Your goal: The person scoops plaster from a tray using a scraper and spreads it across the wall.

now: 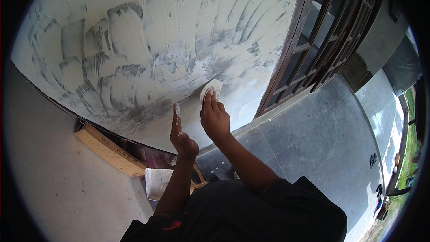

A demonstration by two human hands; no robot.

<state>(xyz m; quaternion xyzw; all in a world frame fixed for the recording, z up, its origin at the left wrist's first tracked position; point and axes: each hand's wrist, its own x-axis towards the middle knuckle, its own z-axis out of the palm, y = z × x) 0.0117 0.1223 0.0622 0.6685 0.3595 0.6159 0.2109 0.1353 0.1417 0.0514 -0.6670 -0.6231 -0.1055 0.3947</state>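
A wall (134,36) in front of me carries white putty, smeared in streaks over grey patches. My right hand (216,118) grips a small white putty scraper (217,84), its fingers pressed on the blade, which lies on or very near the wall. Putty coats the scraper and some of those fingertips. Lower and to the left, my left hand (184,141) is held up edge-on in front of the wall with its fingers stretched out. White putty sticks to its fingertips and thumb, and nothing shows in it. Whether it touches the wall I cannot tell.
Below the wall, a white tub (154,183) stands partly behind my left forearm. A long cardboard box (109,149) lies beside it. To the right is a brown-framed paned window (300,58) above a grey tiled floor (304,130). Footwear (380,192) lies at the far right.
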